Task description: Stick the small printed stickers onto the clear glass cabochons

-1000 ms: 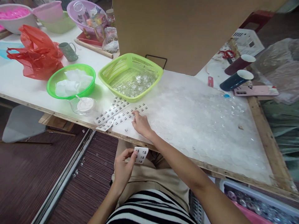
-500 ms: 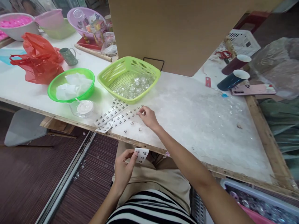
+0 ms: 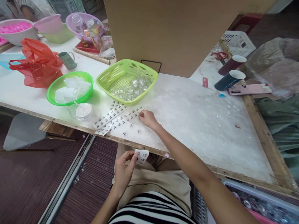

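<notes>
Sticker strip (image 3: 123, 119), lengthwise slanting away rightward

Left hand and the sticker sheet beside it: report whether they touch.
Touching: the head view shows the left hand pinching the sticker sheet at its left edge.

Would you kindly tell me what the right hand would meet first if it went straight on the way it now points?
Probably the nearest printed strip, lying just ahead of the right hand; whether the fingers already touch it is hard to tell.
</notes>
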